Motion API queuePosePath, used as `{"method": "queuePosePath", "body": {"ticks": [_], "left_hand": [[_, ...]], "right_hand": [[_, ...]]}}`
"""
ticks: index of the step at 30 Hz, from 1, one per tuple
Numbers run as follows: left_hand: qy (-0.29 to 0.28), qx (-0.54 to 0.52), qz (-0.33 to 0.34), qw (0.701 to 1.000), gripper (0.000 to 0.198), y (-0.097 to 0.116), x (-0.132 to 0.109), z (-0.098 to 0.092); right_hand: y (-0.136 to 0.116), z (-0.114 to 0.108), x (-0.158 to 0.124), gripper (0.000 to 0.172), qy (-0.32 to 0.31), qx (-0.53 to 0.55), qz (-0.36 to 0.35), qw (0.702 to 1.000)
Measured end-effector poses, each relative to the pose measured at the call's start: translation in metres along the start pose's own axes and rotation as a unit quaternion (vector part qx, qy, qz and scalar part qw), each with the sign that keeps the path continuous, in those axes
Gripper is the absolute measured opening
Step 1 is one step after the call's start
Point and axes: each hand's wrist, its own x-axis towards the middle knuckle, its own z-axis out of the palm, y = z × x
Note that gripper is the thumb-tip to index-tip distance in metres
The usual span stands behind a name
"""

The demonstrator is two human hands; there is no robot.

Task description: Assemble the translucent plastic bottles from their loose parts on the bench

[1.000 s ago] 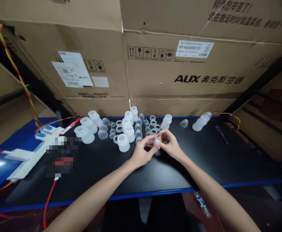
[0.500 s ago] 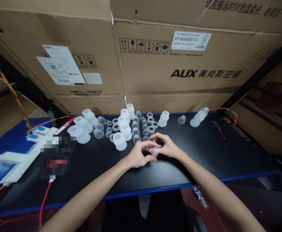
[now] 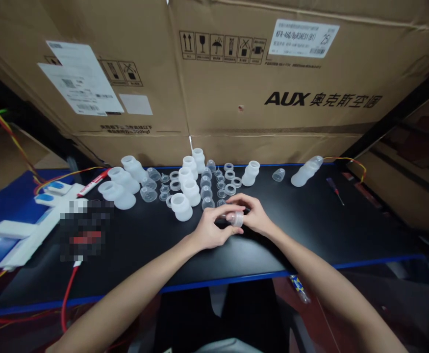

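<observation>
Between my two hands is a clear bottle collar point(image 3: 238, 219), held above the front middle of the black table. My left hand point(image 3: 213, 229) closes its fingertips and thumb on the collar's left and lower side. From the right, my right hand point(image 3: 255, 214) curls its fingers round it, partly hiding it. A teat may sit in the collar, but the fingers cover too much to tell. Just beyond my hands stand a column of clear domed caps point(image 3: 207, 203), several silicone teats point(image 3: 221, 193) and loose collars point(image 3: 231, 189). White bottle bodies point(image 3: 181, 206) stand to the left of these.
Larger white bottles point(image 3: 117, 194) stand further left, near a power strip point(image 3: 42, 220) with cables. On the right are a single bottle point(image 3: 251, 173), a loose cap point(image 3: 278, 174), a capped bottle point(image 3: 307, 171) and a screwdriver point(image 3: 335, 191). A cardboard box point(image 3: 214, 98) walls the back.
The view has tilted down slightly. Both hands stay together on the collar, which has turned a little so more of its side shows.
</observation>
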Motion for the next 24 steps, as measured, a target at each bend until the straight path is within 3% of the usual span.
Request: {"method": "queuePosePath", "body": {"ticks": [4, 7, 9, 11, 13, 15, 18, 21, 24], "left_hand": [[0.022, -0.026, -0.021, 0.999, 0.051, 0.001, 0.003, 0.004], [0.094, -0.052, -0.029, 0.994, 0.059, -0.002, 0.005, 0.004], [0.14, -0.03, -0.026, 0.989, 0.056, -0.006, 0.007, 0.003], [0.16, 0.0, -0.023, 0.987, 0.051, -0.01, 0.008, 0.0], [0.163, 0.012, -0.021, 0.986, 0.049, -0.013, 0.009, -0.001], [0.158, 0.015, -0.019, 0.987, 0.048, -0.014, 0.009, 0.0], [0.134, 0.031, -0.017, 0.99, 0.047, -0.015, 0.008, 0.003], [0.108, 0.066, 0.017, 0.992, 0.042, -0.018, 0.01, 0.004], [0.106, 0.09, 0.073, 0.988, 0.033, -0.023, 0.013, 0.001]], "right_hand": [[-0.004, -0.009, 0.002, 0.048, -0.001, -0.005, 0.002, 1.0], [-0.006, -0.017, 0.004, 0.038, 0.011, -0.036, -0.034, 0.999], [-0.004, -0.022, 0.006, 0.029, 0.078, -0.096, -0.078, 0.989], [0.003, -0.027, 0.011, 0.028, 0.191, -0.175, -0.114, 0.959], [0.015, -0.035, 0.017, 0.044, 0.289, -0.237, -0.116, 0.92], [0.033, -0.044, 0.024, 0.072, 0.33, -0.263, -0.086, 0.903], [0.058, -0.057, 0.035, 0.093, 0.306, -0.262, -0.038, 0.915], [0.069, -0.063, 0.042, 0.076, 0.265, -0.26, -0.017, 0.928], [0.064, -0.065, 0.045, 0.057, 0.27, -0.239, -0.034, 0.932]]}}
